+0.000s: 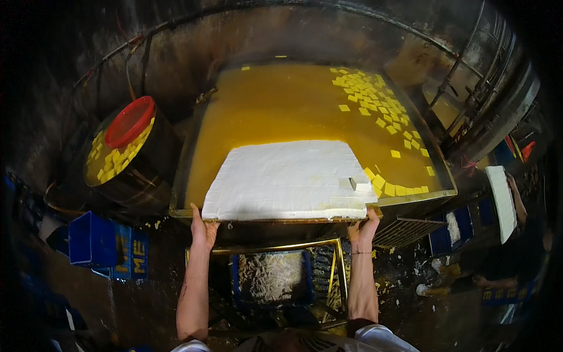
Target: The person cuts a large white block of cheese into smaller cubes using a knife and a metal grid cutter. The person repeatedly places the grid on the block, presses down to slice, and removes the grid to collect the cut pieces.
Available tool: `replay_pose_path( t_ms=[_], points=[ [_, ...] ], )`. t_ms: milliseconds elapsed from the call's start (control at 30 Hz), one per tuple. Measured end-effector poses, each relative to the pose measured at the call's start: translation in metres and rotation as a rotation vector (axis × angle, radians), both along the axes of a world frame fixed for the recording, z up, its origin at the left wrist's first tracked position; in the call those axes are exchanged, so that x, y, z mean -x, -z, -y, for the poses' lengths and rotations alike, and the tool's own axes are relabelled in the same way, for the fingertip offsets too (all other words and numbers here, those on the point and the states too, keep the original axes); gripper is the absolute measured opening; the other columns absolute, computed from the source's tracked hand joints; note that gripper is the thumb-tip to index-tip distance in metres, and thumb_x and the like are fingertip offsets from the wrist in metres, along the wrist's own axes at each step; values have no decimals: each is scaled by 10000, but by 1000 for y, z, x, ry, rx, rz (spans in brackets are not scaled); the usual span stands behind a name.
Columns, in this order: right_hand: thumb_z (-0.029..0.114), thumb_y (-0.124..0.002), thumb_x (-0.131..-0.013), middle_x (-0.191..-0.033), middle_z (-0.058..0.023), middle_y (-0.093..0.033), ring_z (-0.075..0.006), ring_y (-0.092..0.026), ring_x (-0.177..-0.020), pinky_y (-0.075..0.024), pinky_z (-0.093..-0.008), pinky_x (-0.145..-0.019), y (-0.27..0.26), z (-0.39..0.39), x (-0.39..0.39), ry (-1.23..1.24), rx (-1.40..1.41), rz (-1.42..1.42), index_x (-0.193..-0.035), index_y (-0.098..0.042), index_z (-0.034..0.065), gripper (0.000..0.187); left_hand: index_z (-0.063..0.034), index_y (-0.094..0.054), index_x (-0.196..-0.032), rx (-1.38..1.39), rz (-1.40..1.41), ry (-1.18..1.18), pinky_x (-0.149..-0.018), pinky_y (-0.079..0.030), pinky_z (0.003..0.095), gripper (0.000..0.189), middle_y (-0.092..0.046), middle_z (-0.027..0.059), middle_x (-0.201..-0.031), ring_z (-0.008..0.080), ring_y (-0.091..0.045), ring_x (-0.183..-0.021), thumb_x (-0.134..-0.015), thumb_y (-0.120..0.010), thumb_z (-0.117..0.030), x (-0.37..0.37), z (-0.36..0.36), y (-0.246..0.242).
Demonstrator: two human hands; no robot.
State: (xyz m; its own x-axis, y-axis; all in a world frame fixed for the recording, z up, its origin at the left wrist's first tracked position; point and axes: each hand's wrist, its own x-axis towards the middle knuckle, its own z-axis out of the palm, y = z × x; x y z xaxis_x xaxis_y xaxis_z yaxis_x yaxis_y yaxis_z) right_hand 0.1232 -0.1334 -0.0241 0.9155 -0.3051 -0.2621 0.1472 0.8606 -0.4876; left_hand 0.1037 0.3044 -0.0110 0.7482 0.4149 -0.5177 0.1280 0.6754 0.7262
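A board (281, 220) carries a wide white slab of tofu (286, 180) scored with cut lines. My left hand (203, 231) grips the board's near left corner. At the near right corner, my right hand (364, 228) holds it too. One loose white block (361, 184) sits on top of the slab towards the right. Board and slab lie over the near side of a large metal vat (409, 201) full of yellow-brown liquid (272, 105). Yellow tofu squares (369, 92) float along the vat's right side, several close to the slab's right edge.
To the left, a drum (154, 176) holds yellow blocks and a red basin (130, 122). Blue crates (92, 240) stand below it. Under my arms are a metal frame (341, 273) and a blue crate with pale scraps (272, 275). At right, another person's hand (519, 200) holds a white slab (501, 204).
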Motion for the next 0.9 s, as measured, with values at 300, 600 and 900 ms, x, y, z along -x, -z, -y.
replay_pose_path(
  t_ms=[300,600,900],
  points=[
    [144,-592,-834,-1023,-67,-651,-237,-625,-947,-529,-407,-805,-64,0,-87,-48,209,-26,-1034,-633,66,218,-21,-166,-1523,-1844,-424,584,-1116,-237,588,932,-109,219,-1568,398,-193,-1438,-905,-625,-547,125,-23,29],
    [195,-615,-843,-851,-74,-623,-207,-579,-683,-449,-360,-541,-101,-48,-222,-26,664,-77,-995,-626,61,202,101,-437,-1358,-1360,-771,706,-891,-468,530,772,-596,345,-1147,467,-606,-1042,-873,-671,-453,144,-90,65],
    [95,-703,-774,-744,-52,-636,-139,-560,-630,-462,-306,-574,-58,-155,-351,236,1335,14,-1211,-617,-43,466,93,-594,-1009,-1199,-471,488,-600,-486,497,329,-655,274,-762,414,-666,-727,-941,-616,-228,137,-82,81]
  ],
)
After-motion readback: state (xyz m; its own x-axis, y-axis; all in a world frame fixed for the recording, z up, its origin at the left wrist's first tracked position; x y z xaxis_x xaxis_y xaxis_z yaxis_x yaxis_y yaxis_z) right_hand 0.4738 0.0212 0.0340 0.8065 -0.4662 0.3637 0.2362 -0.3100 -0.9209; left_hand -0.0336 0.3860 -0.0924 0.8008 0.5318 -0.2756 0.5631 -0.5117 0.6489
